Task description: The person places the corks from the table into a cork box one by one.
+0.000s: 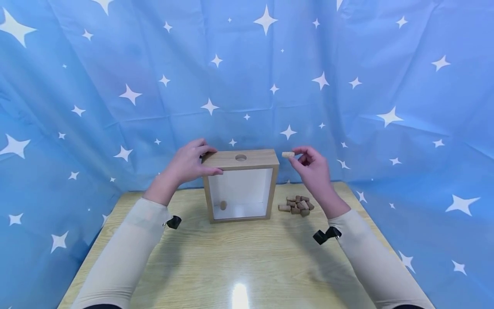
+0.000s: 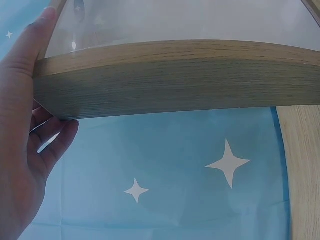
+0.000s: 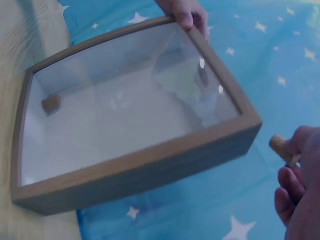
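A wooden shadow box (image 1: 275, 184) with a clear front and a round hole in its top stands upright on the table. My left hand (image 1: 189, 163) grips its upper left corner, thumb at the front and fingers toward the back; the left wrist view shows this hand (image 2: 22, 125) from close by. Between thumb and fingertips, my right hand (image 1: 314, 169) pinches a cork (image 1: 287, 154), held level just right of the box top. One cork (image 1: 223, 205) is inside the box at the lower left, seen also as a brown cork (image 3: 50, 104) in the right wrist view.
A small pile of corks (image 1: 299, 205) lies on the table right of the box, below my right hand. The pale wooden table (image 1: 216, 257) reaches back to a blue curtain (image 1: 247, 77) with white stars, which hangs behind and at both sides.
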Demonstrator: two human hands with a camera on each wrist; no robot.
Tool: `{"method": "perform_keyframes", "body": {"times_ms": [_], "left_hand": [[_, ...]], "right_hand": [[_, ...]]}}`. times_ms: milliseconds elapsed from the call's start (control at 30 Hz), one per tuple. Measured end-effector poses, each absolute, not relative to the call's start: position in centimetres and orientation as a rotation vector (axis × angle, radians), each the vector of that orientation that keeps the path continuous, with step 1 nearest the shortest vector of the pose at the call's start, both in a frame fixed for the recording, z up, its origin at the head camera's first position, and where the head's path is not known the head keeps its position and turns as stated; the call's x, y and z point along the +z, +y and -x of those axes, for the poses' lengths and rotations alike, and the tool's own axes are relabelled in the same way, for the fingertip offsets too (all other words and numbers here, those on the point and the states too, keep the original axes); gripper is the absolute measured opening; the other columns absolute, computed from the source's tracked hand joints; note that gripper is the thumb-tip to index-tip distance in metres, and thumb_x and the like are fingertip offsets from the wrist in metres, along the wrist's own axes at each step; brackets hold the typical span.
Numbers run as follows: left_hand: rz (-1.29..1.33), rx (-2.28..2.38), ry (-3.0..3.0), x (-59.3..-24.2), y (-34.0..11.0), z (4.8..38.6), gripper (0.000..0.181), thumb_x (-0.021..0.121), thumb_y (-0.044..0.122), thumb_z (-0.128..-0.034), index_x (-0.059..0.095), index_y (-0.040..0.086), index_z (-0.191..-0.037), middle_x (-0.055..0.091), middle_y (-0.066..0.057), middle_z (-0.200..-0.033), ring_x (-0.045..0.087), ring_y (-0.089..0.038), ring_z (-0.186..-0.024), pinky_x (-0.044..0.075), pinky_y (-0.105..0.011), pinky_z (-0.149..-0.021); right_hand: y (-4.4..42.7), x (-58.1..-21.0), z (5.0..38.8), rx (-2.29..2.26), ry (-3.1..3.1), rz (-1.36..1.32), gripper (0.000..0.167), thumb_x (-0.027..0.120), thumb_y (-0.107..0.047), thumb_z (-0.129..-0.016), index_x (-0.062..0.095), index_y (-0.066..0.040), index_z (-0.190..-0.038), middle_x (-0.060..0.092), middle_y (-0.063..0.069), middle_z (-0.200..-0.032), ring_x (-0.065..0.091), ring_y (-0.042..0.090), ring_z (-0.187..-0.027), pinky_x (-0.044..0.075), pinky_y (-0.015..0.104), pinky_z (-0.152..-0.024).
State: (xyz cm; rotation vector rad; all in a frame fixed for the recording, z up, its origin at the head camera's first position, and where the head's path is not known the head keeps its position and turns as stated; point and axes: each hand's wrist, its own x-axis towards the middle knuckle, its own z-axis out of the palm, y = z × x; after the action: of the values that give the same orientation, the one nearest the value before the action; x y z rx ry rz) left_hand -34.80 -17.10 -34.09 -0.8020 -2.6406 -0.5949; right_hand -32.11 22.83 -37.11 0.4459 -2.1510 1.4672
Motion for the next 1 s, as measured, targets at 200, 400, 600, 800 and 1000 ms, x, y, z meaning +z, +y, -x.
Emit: {"method": "perform_keyframes", "body": {"times_ms": [200,400,600,800,1000], "left_hand": [[0.803,-0.593,-2.626,-34.0,-17.2,34.9,0.077,0.096,0.059,-0.0810,0.077,0.011,-0.138,0.056,-0.002,-0.110,0.052,-0.023,-0.093,0.045,-0.041,-0.081],[0.798,-0.590,-2.644,-34.0,-17.3,34.7,0.078,0.095,0.062,-0.0815,0.077,0.011,-0.138,0.055,-0.002,-0.110,0.051,-0.023,-0.092,0.044,-0.041,-0.080],[0.798,-0.592,-2.632,-34.0,-17.2,34.8,0.077,0.095,0.060,-0.0822,0.077,0.010,-0.138,0.056,-0.002,-0.113,0.052,-0.024,-0.094,0.045,-0.042,-0.082],[0.797,-0.596,-2.633,-33.9,-17.1,34.8,0.076,0.096,0.059,-0.0813,0.078,0.011,-0.137,0.055,-0.002,-0.109,0.052,-0.024,-0.092,0.045,-0.042,-0.080],[0.791,-0.600,-2.635,-34.0,-16.9,34.9,0.076,0.096,0.062,-0.0803,0.078,0.012,-0.136,0.055,0.000,-0.109,0.052,-0.022,-0.092,0.046,-0.040,-0.081]], "right_hand": [[20.6,-35.3,32.8,1.464,-2.159,-0.568,0.022,0.082,-0.015,-0.103,0.079,-0.007,-0.124,0.067,0.012,-0.091,0.060,0.023,-0.078,0.048,0.025,-0.066],[18.4,-34.0,33.5,1.441,-2.206,-0.726,0.023,0.083,-0.013,-0.102,0.081,-0.009,-0.124,0.067,0.012,-0.095,0.062,0.025,-0.080,0.052,0.024,-0.068],[16.6,-32.9,34.2,1.425,-2.286,-0.804,0.023,0.083,-0.012,-0.102,0.081,-0.009,-0.125,0.064,0.012,-0.097,0.058,0.023,-0.079,0.047,0.024,-0.064],[15.1,-32.0,34.4,1.383,-2.376,-0.876,0.023,0.081,-0.006,-0.101,0.081,-0.007,-0.124,0.064,0.010,-0.095,0.056,0.022,-0.080,0.045,0.024,-0.061],[13.9,-32.0,35.1,1.234,-2.373,-0.942,0.025,0.083,-0.007,-0.100,0.082,-0.004,-0.125,0.071,0.004,-0.102,0.061,0.020,-0.080,0.050,0.027,-0.066]]}}
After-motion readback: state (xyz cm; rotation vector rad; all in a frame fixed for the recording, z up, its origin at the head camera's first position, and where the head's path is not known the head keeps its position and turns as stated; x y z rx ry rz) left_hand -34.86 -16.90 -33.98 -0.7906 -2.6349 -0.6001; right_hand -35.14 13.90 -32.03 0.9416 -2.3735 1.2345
